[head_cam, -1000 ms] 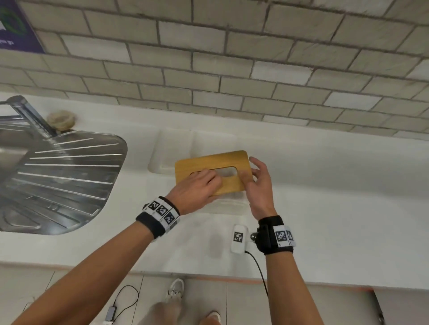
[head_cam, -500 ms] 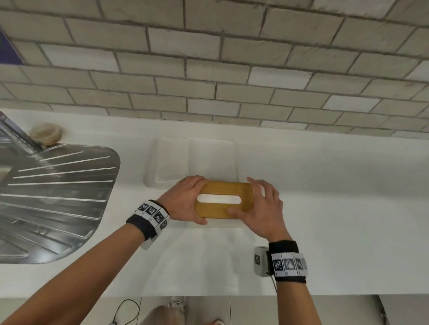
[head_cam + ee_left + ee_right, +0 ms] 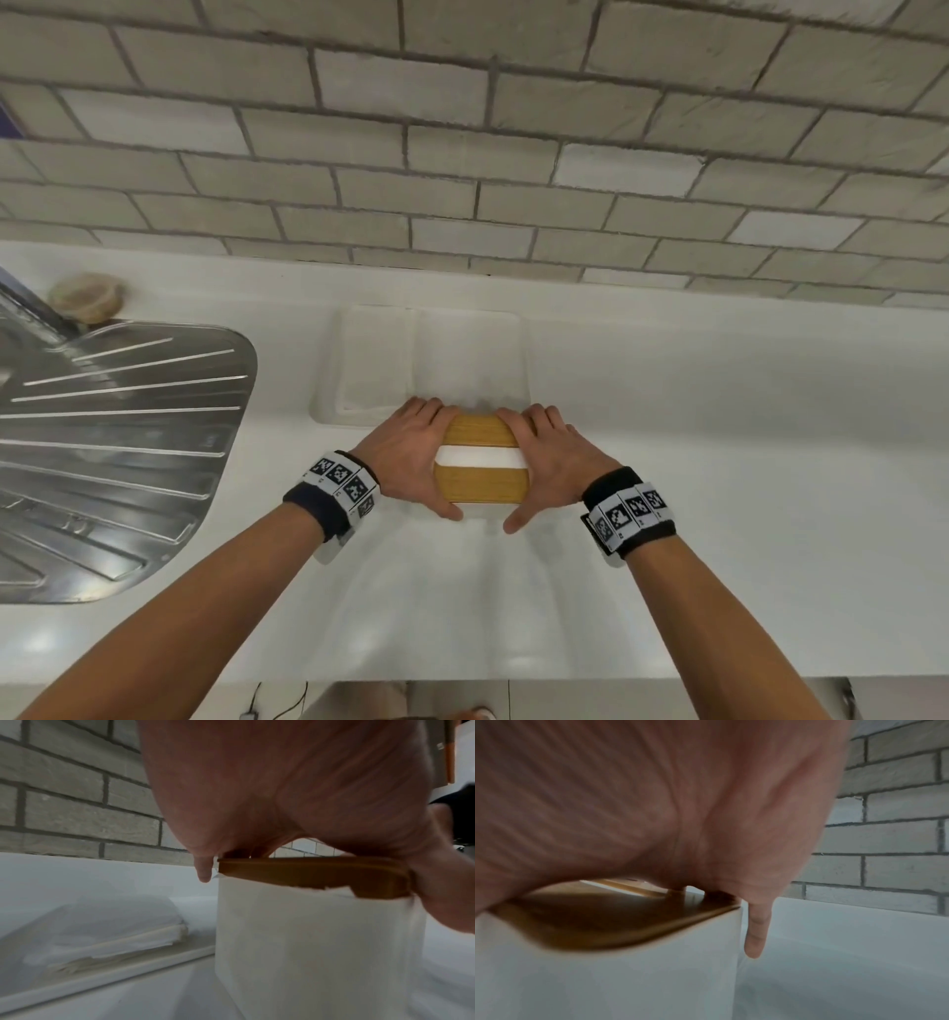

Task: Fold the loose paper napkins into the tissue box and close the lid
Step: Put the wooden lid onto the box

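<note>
1. The lid is a flat slab of honey-coloured wood with fine straight grain and rounded corners; a long narrow slot runs across its middle, and white shows through the slot.
2. It sits on top of the tissue box, a plain matte white upright block with smooth walls and square edges, standing on the white countertop. In the left wrist view the lid's near edge is not quite flush: a thin ragged white strip peeks out under it.
3. The left hand lies over the lid's left end, fingers bent over the far edge and thumb hooked round the near corner, so it grips the lid.
4. The right hand mirrors it on the right end, fingers over the far edge, thumb along the near side; in the right wrist view one finger hangs straight down past the box's corner.
5. Just behind the box lies a shallow translucent plastic tray with rounded corners; inside it rests a flat stack of white folded napkins, soft and layered at the edge.
6. To the left is a ribbed stainless-steel drainboard, shiny and grooved, with a small round tan object at its far edge.
7. The wall behind is matte grey-beige brick tile with dark grout.
</note>
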`<state>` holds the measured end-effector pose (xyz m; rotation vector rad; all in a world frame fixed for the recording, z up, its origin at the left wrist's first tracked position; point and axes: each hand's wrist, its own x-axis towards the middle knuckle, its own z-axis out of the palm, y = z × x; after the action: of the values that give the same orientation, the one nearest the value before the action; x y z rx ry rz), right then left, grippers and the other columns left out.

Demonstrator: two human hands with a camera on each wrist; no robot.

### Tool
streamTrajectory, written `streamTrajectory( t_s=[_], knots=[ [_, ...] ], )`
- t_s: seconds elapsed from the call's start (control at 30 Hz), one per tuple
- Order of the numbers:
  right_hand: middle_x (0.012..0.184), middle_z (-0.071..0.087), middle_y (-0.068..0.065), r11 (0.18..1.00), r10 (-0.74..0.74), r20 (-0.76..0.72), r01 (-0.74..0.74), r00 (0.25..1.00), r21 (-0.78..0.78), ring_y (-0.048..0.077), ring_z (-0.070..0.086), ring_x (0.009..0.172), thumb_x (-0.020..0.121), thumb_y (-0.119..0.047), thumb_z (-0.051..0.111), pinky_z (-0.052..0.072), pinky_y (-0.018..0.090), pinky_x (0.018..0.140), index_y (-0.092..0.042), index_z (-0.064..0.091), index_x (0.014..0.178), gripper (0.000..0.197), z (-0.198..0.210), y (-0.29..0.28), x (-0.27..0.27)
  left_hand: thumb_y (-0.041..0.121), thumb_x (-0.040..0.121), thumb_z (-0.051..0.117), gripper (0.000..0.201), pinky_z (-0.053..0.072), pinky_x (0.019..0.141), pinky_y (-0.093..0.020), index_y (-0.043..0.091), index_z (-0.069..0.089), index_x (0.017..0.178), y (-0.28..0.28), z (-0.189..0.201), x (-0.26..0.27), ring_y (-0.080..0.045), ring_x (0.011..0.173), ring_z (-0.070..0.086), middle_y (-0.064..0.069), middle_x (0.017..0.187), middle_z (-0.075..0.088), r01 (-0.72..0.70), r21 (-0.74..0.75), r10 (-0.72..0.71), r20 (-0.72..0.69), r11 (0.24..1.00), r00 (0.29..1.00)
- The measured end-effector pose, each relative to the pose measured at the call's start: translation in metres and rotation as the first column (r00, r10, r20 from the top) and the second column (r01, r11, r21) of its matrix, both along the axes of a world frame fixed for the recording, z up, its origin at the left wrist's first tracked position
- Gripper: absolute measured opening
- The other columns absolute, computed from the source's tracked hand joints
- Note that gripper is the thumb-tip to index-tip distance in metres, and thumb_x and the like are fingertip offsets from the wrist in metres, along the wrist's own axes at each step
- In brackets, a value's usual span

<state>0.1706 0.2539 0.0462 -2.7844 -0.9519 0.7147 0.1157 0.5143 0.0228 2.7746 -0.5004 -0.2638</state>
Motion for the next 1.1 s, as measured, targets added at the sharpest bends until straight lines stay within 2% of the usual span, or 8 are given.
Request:
streamTrajectory(
  t_s=[0.2, 0.37, 0.47, 0.53, 0.63, 0.87, 1.03, 1.1],
  knots=[
    [0.159, 0.021, -0.007, 0.964, -0.045, -0.058, 0.059, 0.997, 0.259, 0.019, 0.015, 0.148, 0.044, -0.09, 0.085, 0.024, 0.041, 0.124, -0.048, 0.002, 0.165, 0.153, -0.018, -0.011, -0.005, 0.112, 0.045, 0.053, 0.153, 0.003, 0.132, -0.056, 0.018, 0.023, 0.163, -0.01, -0.008, -0.009, -0.022, 0.154, 0.026, -0.001, 0.159, 0.037, -0.029, -0.042, 0.032, 0.069, 0.999, 0.997],
    [0.168, 0.024, -0.017, 0.763, -0.325, -0.046, 0.29, 0.945, 0.578, 0.013, 0.02, 0.154, 0.096, -0.086, 0.034, 0.024, 0.04, 0.129, -0.044, 0.034, 0.163, 0.079, -0.042, -0.006, -0.014, 0.109, 0.066, 0.04, 0.136, -0.004, 0.129, -0.062, 0.016, 0.023, 0.164, -0.024, -0.002, -0.014, -0.023, 0.164, 0.009, -0.002, 0.169, 0.03, -0.1, 0.009, 0.099, 0.098, 0.995, 0.99],
    [0.168, 0.024, -0.02, 0.654, -0.47, -0.157, 0.462, 0.869, 0.599, 0.008, 0.027, 0.152, 0.104, -0.077, 0.022, 0.025, 0.034, 0.126, -0.042, 0.042, 0.16, 0.069, -0.044, 0.002, -0.017, 0.105, 0.077, 0.031, 0.124, -0.007, 0.127, -0.066, 0.016, 0.027, 0.163, -0.027, 0.0, -0.015, -0.023, 0.163, 0.013, -0.002, 0.166, 0.035, -0.121, 0.049, 0.115, 0.11, 0.991, 0.987],
    [0.162, 0.039, -0.01, 0.549, -0.603, -0.229, 0.605, 0.764, 0.577, 0.007, 0.044, 0.138, 0.104, -0.074, 0.025, 0.036, 0.035, 0.117, -0.038, 0.049, 0.153, 0.065, -0.04, 0.004, -0.017, 0.105, 0.077, 0.028, 0.122, -0.007, 0.126, -0.068, 0.015, 0.033, 0.159, -0.029, 0.002, -0.015, -0.025, 0.156, 0.029, -0.003, 0.158, 0.044, -0.123, 0.088, 0.112, 0.121, 0.988, 0.986],
    [0.134, 0.065, -0.001, 0.225, -0.675, -0.565, 0.862, 0.474, 0.455, 0.019, 0.06, 0.12, 0.105, -0.072, 0.032, 0.047, 0.043, 0.107, -0.033, 0.061, 0.136, 0.058, -0.042, 0.002, -0.018, 0.11, 0.068, 0.026, 0.134, -0.003, 0.125, -0.071, 0.007, 0.042, 0.154, -0.031, 0.004, -0.015, -0.027, 0.136, 0.049, -0.007, 0.141, 0.056, -0.097, 0.165, 0.07, 0.161, 0.982, 0.984],
    [0.121, 0.08, 0.009, 0.066, -0.343, -0.913, 0.976, 0.219, 0.21, 0.029, 0.076, 0.114, 0.1, -0.084, 0.033, 0.059, 0.046, 0.098, -0.025, 0.073, 0.131, 0.078, -0.035, -0.012, -0.024, 0.106, 0.056, 0.055, 0.139, 0.022, 0.127, -0.04, 0.009, 0.036, 0.154, -0.025, 0.001, -0.008, -0.027, 0.134, 0.047, -0.006, 0.149, 0.049, 0.008, 0.085, -0.018, 0.108, 0.996, 0.994],
    [0.136, 0.074, 0.009, -0.054, -0.227, -0.945, 0.966, 0.236, 0.254, 0.033, 0.07, 0.127, 0.098, -0.086, 0.03, 0.055, 0.054, 0.106, -0.032, 0.067, 0.141, 0.078, -0.037, -0.014, -0.031, 0.113, 0.054, 0.044, 0.15, 0.01, 0.131, -0.053, 0.014, 0.022, 0.164, -0.034, -0.001, -0.011, -0.033, 0.157, 0.025, -0.005, 0.167, 0.034, 0.009, 0.087, -0.018, 0.104, 0.996, 0.994],
    [0.135, 0.074, 0.003, 0.024, -0.307, -0.884, 0.931, 0.353, 0.364, 0.031, 0.069, 0.127, 0.104, -0.075, 0.038, 0.055, 0.053, 0.106, -0.036, 0.066, 0.139, 0.059, -0.038, -0.012, -0.034, 0.116, 0.051, 0.038, 0.154, 0.006, 0.129, -0.061, 0.015, 0.017, 0.166, -0.038, -0.001, -0.011, -0.033, 0.162, 0.015, -0.004, 0.171, 0.027, 0.02, 0.123, -0.034, 0.11, 0.992, 0.993]
  ],
)
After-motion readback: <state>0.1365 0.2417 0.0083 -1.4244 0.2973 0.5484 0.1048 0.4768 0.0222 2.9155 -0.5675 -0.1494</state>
